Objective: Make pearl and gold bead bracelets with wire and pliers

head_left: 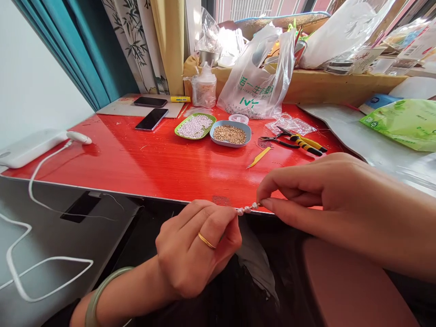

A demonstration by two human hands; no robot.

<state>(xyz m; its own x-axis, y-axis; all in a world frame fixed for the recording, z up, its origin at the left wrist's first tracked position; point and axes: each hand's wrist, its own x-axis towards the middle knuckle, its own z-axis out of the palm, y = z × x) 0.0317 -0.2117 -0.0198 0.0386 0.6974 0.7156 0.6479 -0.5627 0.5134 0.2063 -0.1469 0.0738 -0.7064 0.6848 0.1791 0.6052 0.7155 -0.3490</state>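
Note:
A short strand of small pearl beads (247,209) is stretched between my two hands at the near edge of the red table (153,159). My left hand (195,247), with a gold ring and a green bangle at the wrist, is closed and pinches the strand's left end. My right hand (327,197) pinches the right end between thumb and forefinger. Farther back on the table stand a green dish of white pearls (195,126) and a blue dish of small gold beads (230,134).
Yellow-handled pliers (299,141) and yellow tweezers (259,157) lie right of the dishes. Two phones (151,119) lie at the back left. A white plastic bag (259,81) and a clear jar (204,87) stand behind. A white charger with cable (41,145) is at left.

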